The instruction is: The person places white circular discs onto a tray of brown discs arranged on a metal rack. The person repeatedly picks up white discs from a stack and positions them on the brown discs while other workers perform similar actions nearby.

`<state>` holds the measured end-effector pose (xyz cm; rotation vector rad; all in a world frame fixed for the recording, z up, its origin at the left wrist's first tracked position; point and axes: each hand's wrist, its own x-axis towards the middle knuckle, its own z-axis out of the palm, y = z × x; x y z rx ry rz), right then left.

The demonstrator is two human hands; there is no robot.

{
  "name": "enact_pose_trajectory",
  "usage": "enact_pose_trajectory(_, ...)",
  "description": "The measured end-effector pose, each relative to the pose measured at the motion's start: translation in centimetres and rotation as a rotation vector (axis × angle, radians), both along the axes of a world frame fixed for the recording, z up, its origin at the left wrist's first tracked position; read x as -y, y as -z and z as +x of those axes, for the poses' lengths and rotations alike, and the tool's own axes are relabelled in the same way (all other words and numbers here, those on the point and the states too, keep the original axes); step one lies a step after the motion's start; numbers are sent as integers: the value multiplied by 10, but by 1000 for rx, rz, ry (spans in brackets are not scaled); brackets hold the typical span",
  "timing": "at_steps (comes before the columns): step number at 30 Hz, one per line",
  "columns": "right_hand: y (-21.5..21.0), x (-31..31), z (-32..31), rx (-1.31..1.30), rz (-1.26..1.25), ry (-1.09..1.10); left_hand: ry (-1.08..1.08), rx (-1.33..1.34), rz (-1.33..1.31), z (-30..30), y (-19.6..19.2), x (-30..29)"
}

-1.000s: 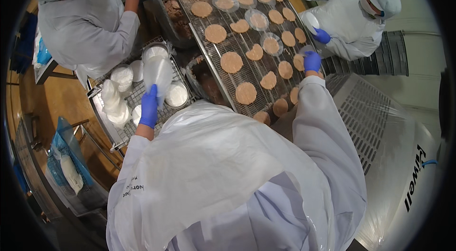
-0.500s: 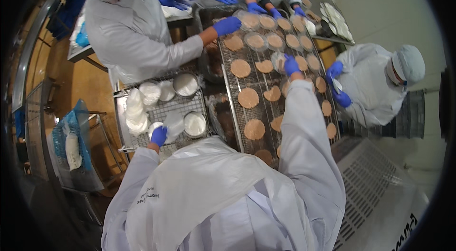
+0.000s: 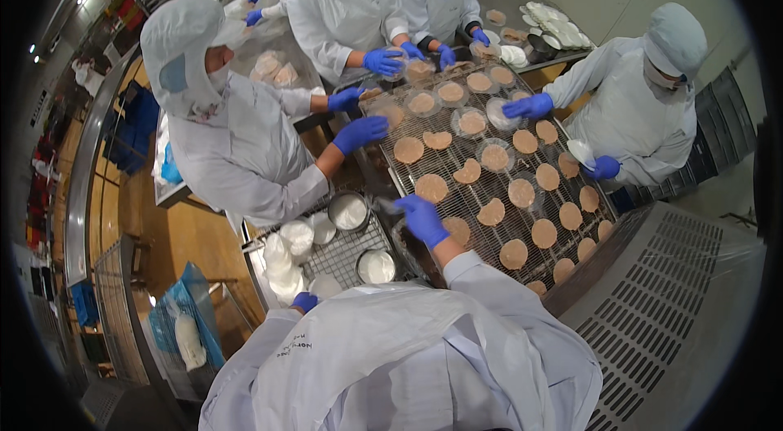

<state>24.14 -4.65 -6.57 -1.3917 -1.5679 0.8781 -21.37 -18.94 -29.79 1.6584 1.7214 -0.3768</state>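
Note:
My right hand (image 3: 424, 221), in a blue glove, is over the gap between the two racks. Its fingers are closed, and a thin, greyish, blurred piece shows at their tips; I cannot make out what it is. Nearer and to the left, my gloved left hand (image 3: 305, 302) is beside a white disc (image 3: 325, 287) at the rack's near edge. My clothing covers part of that hand, and its fingers are mostly hidden. The wire rack (image 3: 333, 255) also bears a stack of white discs (image 3: 284, 274) and two round metal rings (image 3: 376, 266) filled with white.
Right of it, a large mesh rack (image 3: 469, 221) carries rows of flat, pinkish-tan rounds (image 3: 493, 158). Co-workers in white stand around: one at left (image 3: 232, 129), one at right (image 3: 628, 97), others beyond. A slotted metal panel (image 3: 652, 292) borders the right.
My right hand has drawn back from the mesh rack's rounds toward the left rack. The view has tilted up. The right-hand co-worker now reaches one hand over the mesh rack.

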Motion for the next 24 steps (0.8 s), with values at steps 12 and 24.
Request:
enact_pose_trajectory(12,-41,19,-39,139,-104,-252,132,387,134,153,-81,-94)
enact_pose_trajectory(24,-31,24,-14,175,-153,-206,323,-32,-101,7,42,6)
